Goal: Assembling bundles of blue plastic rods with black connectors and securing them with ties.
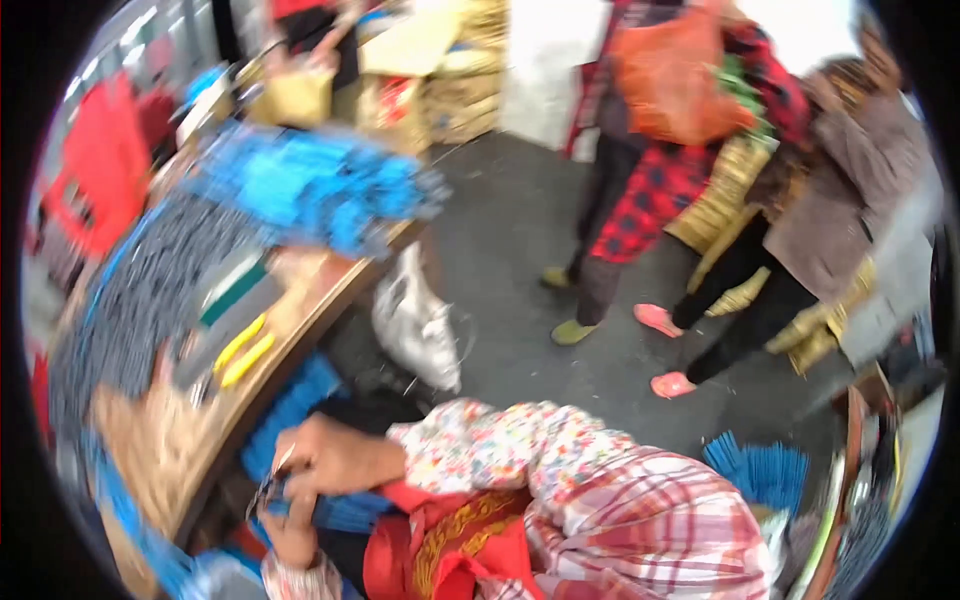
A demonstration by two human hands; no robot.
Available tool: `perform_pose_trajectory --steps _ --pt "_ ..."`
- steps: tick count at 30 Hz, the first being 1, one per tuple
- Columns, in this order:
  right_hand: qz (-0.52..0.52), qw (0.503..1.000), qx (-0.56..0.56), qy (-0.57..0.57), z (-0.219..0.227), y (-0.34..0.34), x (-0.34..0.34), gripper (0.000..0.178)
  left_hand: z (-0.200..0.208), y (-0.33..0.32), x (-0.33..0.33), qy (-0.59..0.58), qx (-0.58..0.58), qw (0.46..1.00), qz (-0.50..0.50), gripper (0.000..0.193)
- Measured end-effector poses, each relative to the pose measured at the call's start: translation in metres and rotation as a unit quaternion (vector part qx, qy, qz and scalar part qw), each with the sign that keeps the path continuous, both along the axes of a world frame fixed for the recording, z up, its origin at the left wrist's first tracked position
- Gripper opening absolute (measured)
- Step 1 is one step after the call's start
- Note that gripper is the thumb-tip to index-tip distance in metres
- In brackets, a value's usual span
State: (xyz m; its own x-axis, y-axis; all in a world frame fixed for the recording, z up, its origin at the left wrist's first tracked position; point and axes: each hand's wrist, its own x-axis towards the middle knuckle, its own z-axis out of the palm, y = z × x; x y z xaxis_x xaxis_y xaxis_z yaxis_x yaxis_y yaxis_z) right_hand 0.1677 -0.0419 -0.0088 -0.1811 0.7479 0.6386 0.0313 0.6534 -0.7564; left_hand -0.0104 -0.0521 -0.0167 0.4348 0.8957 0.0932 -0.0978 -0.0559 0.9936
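My right hand (338, 455), coming out of a floral sleeve, is closed with its fingers bent together beside the table edge. Just below it, my left hand (291, 530) has its fingers raised and pinched close to the right one. Between them is a small dark thing (264, 492) with a thin shiny curve; blur hides its kind. Under and beside my hands lie bundles of blue strips (345, 513). Red cloth with a gold pattern (465, 535) covers my lap. On the wooden table (160, 455) nearby rests a yellow-handled hand tool (243, 352).
Piles of dark grey strips (150, 290) and bright blue strips (310, 180) cover the table, around a green-edged box (232, 290). A white plastic bag (415, 320) hangs by its side. Two people stand ahead right, one with an orange bag (675, 75). More blue bundles (757, 472) lie right.
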Motion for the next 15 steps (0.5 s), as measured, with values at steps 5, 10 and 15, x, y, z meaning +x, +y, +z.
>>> perform_pose_trajectory --steps 5,10,15 --pt "-0.051 0.992 -0.084 -0.084 0.024 0.004 0.028 0.013 0.009 0.02 0.034 -0.024 -0.012 0.999 0.024 0.029" --pt "0.005 0.979 -0.197 -0.046 0.02 0.022 0.011 0.012 0.004 0.018 0.032 -0.068 -0.031 0.987 0.14 0.019" --pt "0.028 0.982 -0.184 -0.046 0.018 0.032 0.004 0.013 -0.002 0.022 0.02 -0.062 0.032 0.988 0.139 0.021"
